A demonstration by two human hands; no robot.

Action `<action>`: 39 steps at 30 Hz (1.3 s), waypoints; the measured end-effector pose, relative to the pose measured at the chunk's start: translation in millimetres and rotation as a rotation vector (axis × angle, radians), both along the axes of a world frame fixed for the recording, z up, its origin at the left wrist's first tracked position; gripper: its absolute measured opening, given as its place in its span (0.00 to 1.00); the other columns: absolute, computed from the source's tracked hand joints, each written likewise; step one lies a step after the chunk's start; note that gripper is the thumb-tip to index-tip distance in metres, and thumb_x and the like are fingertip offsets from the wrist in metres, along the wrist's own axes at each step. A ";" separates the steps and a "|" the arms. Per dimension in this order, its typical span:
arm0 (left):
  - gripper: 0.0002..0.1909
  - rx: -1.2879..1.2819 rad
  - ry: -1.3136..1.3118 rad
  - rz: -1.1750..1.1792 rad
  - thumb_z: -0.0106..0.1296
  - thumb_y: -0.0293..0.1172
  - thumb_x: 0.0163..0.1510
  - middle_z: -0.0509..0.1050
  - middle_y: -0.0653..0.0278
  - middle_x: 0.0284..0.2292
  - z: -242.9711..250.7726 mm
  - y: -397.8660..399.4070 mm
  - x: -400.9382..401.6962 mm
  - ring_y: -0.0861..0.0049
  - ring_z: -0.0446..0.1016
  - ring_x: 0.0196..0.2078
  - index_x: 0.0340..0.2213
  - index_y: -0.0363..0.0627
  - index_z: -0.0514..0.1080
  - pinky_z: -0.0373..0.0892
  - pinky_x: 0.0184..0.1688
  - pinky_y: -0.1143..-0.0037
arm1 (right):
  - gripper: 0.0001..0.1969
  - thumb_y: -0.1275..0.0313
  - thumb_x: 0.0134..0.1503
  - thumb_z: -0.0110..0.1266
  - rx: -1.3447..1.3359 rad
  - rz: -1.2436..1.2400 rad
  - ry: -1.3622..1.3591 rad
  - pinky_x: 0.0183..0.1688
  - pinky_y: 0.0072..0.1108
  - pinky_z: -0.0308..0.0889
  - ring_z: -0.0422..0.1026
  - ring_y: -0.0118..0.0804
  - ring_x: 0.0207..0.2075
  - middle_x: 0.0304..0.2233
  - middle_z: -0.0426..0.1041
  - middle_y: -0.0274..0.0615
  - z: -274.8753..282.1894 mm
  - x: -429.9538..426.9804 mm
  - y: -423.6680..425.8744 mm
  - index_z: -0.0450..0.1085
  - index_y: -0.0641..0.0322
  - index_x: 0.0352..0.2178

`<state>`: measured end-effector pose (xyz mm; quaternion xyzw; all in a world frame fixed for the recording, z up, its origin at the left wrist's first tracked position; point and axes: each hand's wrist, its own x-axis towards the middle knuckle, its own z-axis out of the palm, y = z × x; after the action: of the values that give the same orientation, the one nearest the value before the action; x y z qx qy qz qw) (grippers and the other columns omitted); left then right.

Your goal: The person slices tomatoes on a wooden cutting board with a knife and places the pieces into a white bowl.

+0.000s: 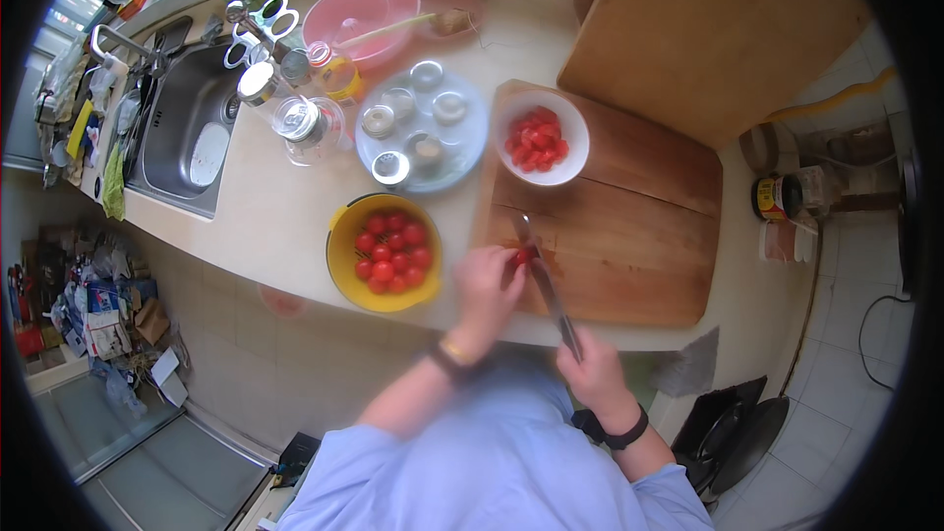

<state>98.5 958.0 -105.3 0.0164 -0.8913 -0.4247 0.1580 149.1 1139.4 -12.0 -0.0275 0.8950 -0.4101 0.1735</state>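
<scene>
My left hand pinches a small red cherry tomato at the left side of a wooden cutting board. In my right hand is the handle of a kitchen knife, its blade lying right beside the tomato and my left fingertips. Wet juice marks the wood around them. Cut red tomato pieces fill part of a white bowl on the board's far left corner. Left of my left hand, a yellow colander holds several whole cherry tomatoes.
A pale blue plate carries several small glass or plastic pieces. Jars and a pink basin stand beyond. The steel sink is far left. A large wooden board leans at the back right.
</scene>
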 end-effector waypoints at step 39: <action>0.14 0.036 0.030 0.024 0.61 0.22 0.42 0.74 0.58 0.34 -6.7 -4.8 3.5 0.59 0.71 0.39 0.33 0.41 0.71 0.64 0.44 0.65 | 0.11 0.66 0.57 0.51 0.156 0.101 -0.123 0.26 0.39 0.65 0.70 0.61 0.24 0.21 0.70 0.57 12.0 -31.4 -17.3 0.67 0.65 0.29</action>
<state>102.0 953.2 -112.0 0.0235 -0.8809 -0.4387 0.1761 117.7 1122.1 0.0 -0.0340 0.9093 -0.3308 0.2501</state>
